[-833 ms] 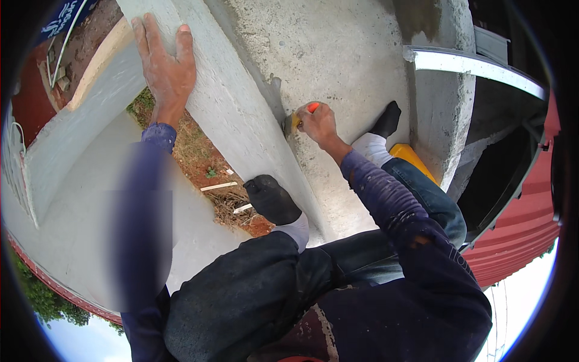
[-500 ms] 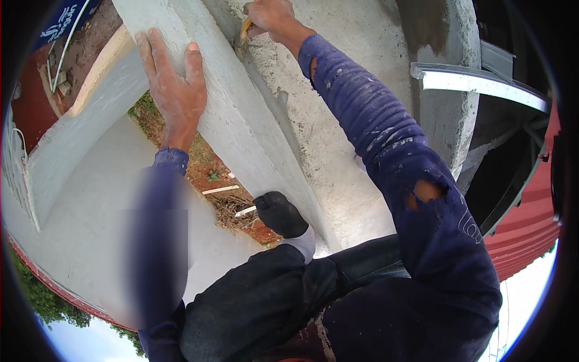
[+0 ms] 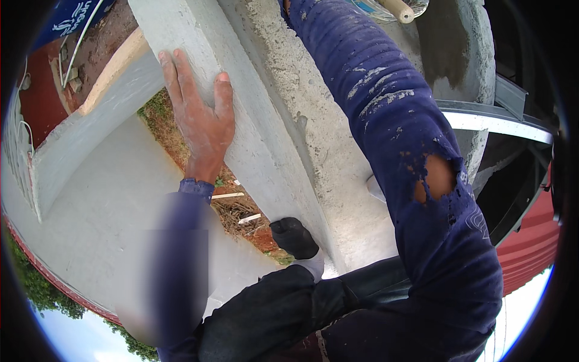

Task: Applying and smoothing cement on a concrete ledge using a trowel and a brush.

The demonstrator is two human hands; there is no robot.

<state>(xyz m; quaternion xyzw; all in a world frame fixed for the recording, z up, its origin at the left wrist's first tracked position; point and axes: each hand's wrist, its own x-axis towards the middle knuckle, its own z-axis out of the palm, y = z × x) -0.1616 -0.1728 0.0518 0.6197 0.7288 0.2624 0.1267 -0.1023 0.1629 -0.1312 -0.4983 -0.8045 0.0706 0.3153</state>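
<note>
My left hand (image 3: 202,120) lies with fingers stretched out on the pale concrete beam (image 3: 267,139). My right hand is out of view above the frame; my paint-flecked, torn dark-blue sleeve (image 3: 380,102) stretches up over the rough concrete channel (image 3: 319,145) beside the beam. Near the top, a wooden handle (image 3: 398,11) lies by something shiny and partly cut off. My foot in a black sock (image 3: 294,240) rests against the beam lower down.
A curved concrete wall (image 3: 84,145) borders a pale slab (image 3: 102,229) on the left. Dirt with scraps of wood (image 3: 229,195) shows through an opening. On the right are a metal channel (image 3: 512,125), a dark opening and red corrugated sheeting (image 3: 531,241).
My right arm has reached farther up, taking the hand and the yellow-handled tool out of view. My left hand appears lower and farther right in the picture. The wooden handle has entered view.
</note>
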